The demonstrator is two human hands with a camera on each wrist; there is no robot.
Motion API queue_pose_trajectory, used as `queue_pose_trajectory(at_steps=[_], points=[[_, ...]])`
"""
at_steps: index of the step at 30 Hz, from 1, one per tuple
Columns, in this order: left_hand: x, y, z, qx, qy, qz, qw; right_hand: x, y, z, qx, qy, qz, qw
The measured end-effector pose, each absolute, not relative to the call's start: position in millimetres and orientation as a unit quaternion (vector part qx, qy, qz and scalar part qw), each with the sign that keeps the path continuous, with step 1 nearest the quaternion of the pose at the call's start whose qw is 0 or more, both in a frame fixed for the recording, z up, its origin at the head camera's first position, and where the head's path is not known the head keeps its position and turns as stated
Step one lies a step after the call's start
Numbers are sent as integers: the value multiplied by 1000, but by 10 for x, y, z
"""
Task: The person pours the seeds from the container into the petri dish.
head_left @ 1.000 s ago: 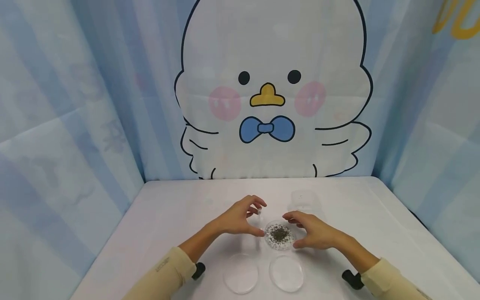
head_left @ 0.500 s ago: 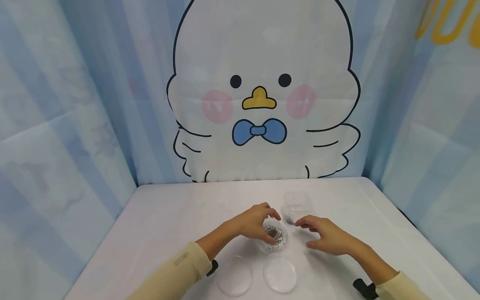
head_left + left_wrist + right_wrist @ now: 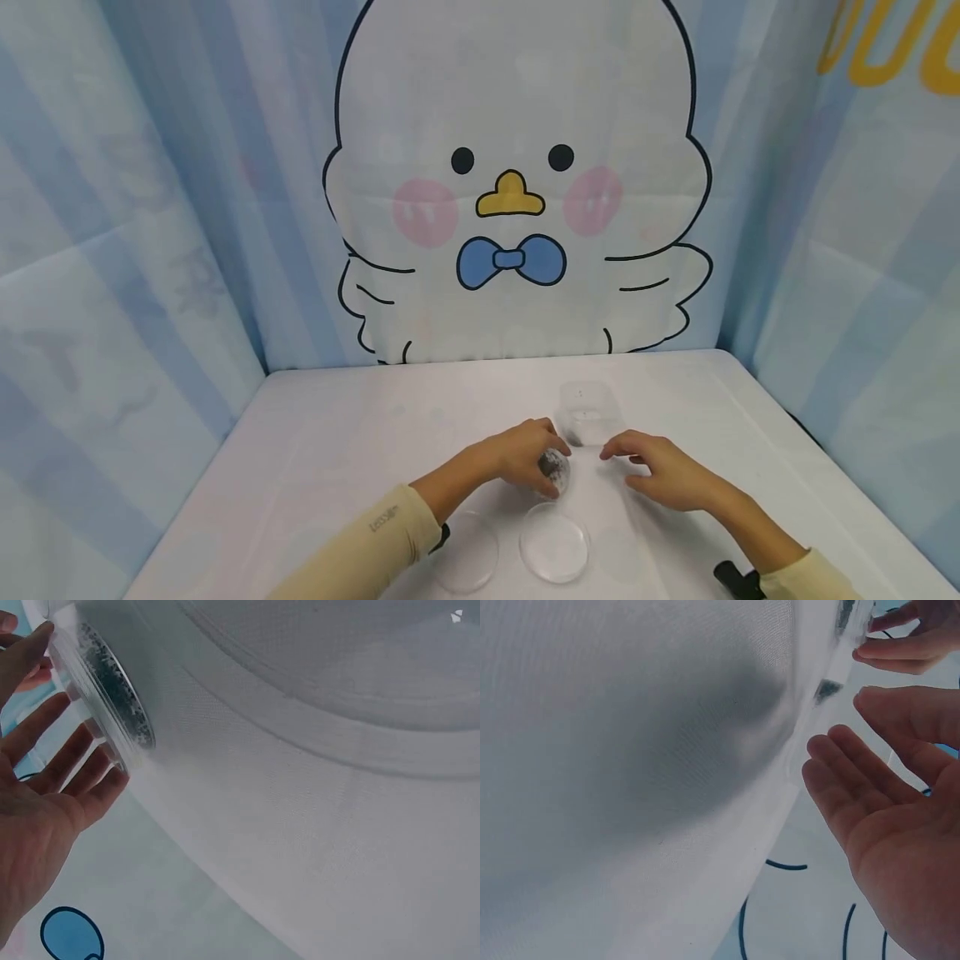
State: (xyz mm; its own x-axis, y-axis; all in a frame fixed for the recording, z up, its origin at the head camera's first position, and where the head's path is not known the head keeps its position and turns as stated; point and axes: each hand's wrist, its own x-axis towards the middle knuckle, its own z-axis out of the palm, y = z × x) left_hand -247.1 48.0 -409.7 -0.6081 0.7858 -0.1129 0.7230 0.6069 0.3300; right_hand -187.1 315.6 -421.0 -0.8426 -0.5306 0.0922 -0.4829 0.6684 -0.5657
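The left hand (image 3: pixel 523 456) grips a speckled clear dish (image 3: pixel 553 469), thumb and fingers wide across its rim; the right hand (image 3: pixel 666 472), fingers loosely parted, holds nothing near it; the dish is between a clear container (image 3: pixel 588 412) and two clear discs (image 3: pixel 555 543).

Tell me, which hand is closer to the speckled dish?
Left. The left hand holds the speckled dish at its side; the right hand is off to its right, not touching it.
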Motion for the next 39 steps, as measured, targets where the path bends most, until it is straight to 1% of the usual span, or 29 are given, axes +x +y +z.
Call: queue_pose_trajectory(at_steps=[8, 15, 18, 21, 24, 26, 29, 33, 36, 39], points=[[-2456, 443, -4099, 414, 893, 122, 125, -1865, 3131, -4204, -279, 912, -298, 34], [-2464, 409, -4160, 408, 894, 125, 134, -1853, 3113, -4203, -274, 912, -303, 40], [-2458, 385, -4173, 413, 895, 126, 113, -1847, 3103, -4197, -275, 911, -306, 38], [-2431, 348, -4167, 427, 889, 144, 80, -1844, 3107, -4176, -270, 914, -302, 30], [-2355, 281, -4138, 437, 882, 168, 50, -1858, 3131, -4159, -255, 920, -297, 14], [-2272, 217, -4124, 436, 880, 185, 42, -1875, 3154, -4156, -241, 925, -295, -1], [-2114, 122, -4121, 427, 877, 213, 50, -1921, 3196, -4166, -215, 932, -290, -36], [-1907, 19, -4155, 401, 878, 247, 81, -2038, 3228, -4176, -165, 938, -294, -76], [-1780, -37, -4189, 379, 885, 254, 94, -2145, 3228, -4168, -140, 936, -312, -83], [-1679, -76, -4212, 370, 890, 250, 98, -2247, 3221, -4160, -132, 931, -333, -72]])
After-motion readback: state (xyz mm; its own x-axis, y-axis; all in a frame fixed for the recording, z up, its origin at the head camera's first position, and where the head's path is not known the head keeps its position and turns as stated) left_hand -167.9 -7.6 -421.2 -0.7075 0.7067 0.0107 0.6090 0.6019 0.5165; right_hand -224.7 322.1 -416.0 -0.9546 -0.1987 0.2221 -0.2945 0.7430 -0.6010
